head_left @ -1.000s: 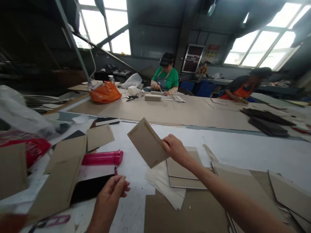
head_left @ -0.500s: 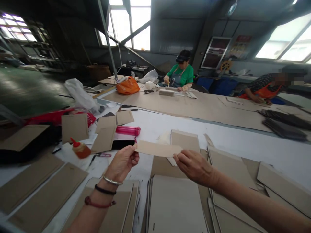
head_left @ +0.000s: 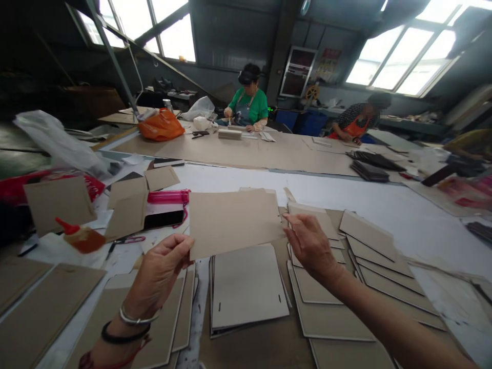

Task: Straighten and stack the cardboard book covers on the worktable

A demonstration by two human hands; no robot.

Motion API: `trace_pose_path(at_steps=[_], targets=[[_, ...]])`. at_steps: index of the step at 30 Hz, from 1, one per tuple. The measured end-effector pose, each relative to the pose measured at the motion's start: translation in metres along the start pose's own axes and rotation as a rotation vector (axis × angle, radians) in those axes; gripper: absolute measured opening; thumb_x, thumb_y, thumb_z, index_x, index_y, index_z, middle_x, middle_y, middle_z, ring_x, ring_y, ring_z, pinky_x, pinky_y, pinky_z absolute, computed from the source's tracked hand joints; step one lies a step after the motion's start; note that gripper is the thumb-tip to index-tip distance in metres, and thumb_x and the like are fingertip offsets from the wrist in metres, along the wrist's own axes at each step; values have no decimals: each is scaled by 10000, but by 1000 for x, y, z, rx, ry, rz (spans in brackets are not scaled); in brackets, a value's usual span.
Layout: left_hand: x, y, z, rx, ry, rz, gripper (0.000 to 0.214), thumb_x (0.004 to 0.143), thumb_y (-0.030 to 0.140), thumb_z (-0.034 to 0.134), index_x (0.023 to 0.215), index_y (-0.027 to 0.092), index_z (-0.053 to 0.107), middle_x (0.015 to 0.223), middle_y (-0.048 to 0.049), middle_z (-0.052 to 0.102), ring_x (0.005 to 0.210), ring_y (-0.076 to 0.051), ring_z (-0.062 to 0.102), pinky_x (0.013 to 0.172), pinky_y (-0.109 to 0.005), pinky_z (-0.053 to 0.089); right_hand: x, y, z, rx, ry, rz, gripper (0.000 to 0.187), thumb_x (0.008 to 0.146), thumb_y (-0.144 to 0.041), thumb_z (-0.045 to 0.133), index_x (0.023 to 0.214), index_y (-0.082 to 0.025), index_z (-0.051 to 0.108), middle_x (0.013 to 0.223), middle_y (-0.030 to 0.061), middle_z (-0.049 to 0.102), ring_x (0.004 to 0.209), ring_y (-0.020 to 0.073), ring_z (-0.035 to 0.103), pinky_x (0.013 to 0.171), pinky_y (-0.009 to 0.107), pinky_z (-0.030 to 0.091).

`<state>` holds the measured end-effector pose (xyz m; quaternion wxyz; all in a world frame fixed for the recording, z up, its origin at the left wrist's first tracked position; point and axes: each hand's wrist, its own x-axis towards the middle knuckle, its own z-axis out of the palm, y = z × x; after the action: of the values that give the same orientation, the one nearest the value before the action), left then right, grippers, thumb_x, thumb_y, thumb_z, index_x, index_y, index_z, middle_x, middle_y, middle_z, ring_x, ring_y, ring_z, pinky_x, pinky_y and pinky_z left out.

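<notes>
My left hand point(head_left: 163, 271) pinches a flat beige rectangular panel point(head_left: 234, 220) at its lower left corner, thumb on top. The panel's broad face tilts toward me. At its right edge, my right hand point(head_left: 309, 243) has its fingers apart and slightly bent; the fingertips look just off the edge. Below the panel lies a stack of pale grey-beige panels point(head_left: 249, 287) with small dark slots near the front corners. Overlapping beige panels point(head_left: 334, 323) are spread under and beyond my right forearm, and more panels point(head_left: 172, 312) lie by my left wrist.
On the left are a glue bottle with a red tip point(head_left: 82, 238), a black phone point(head_left: 164, 219), a pink case point(head_left: 168, 197) and small scissors point(head_left: 126, 241). Across a second table point(head_left: 277, 154), co-workers sit near an orange bag point(head_left: 161, 124) and dark pieces point(head_left: 369, 170).
The panel has turned from nearly edge-on to showing its broad face. My right fingers have come off its right edge, while my left hand keeps hold. The view has swung right.
</notes>
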<state>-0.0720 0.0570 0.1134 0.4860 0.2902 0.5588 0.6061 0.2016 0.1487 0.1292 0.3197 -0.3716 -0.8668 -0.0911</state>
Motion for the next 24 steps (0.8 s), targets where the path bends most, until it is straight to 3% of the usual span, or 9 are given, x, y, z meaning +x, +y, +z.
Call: trace_pose_path(at_steps=[2, 4, 6, 8, 12, 17, 24], targets=[[-6, -3, 0, 16, 0, -8, 298, 529, 398, 716, 615, 153, 571, 543, 44, 489, 516, -70, 414, 492, -198, 360, -12, 4, 2, 69, -44, 207, 252, 877, -287, 354, 985, -163, 546, 893, 98, 561, 875, 198, 493, 780, 341, 407], [-13, -9, -1, 31, -17, -27, 294, 535, 399, 713, 629, 156, 578, 562, 41, 497, 535, -73, 422, 503, -196, 360, -24, 4, 4, 164, -180, 350, 279, 884, -306, 313, 788, -185, 545, 763, 51, 552, 755, 167, 498, 699, 288, 394], [-19, -20, -3, 48, -40, -48, 276, 564, 395, 699, 631, 158, 574, 576, 40, 499, 548, -73, 425, 516, -194, 360, -37, 3, 6, 251, -301, 466, 315, 877, -319, 302, 631, -201, 460, 624, 0, 481, 622, 133, 453, 596, 245, 351], [-25, -35, -5, 86, -61, -64, 266, 595, 397, 679, 625, 158, 565, 573, 42, 493, 543, -72, 419, 519, -195, 353, -52, 0, 9, 328, -376, 554, 300, 860, -325, 309, 593, -208, 379, 566, -31, 403, 557, 114, 398, 540, 227, 306], [-41, -76, -8, 239, -96, -97, 277, 641, 420, 634, 624, 156, 554, 537, 46, 468, 521, -76, 396, 512, -201, 327, -87, -2, 17, 401, -487, 624, 239, 835, -288, 294, 611, -213, 330, 555, -47, 347, 534, 108, 353, 524, 226, 269], [-56, -122, -12, 374, -79, -166, 323, 655, 484, 587, 630, 165, 538, 505, 54, 444, 509, -86, 385, 511, -208, 314, -121, -11, 26, 339, -624, 671, 193, 817, -214, 271, 670, -206, 396, 605, -22, 429, 578, 121, 398, 570, 239, 275], [-47, -144, -14, 474, -52, -181, 366, 624, 548, 553, 610, 185, 514, 491, 67, 420, 481, -89, 372, 493, -213, 307, -144, -16, 48, 258, -727, 693, 135, 814, -248, 373, 733, -194, 467, 672, 3, 506, 634, 129, 447, 593, 227, 291]])
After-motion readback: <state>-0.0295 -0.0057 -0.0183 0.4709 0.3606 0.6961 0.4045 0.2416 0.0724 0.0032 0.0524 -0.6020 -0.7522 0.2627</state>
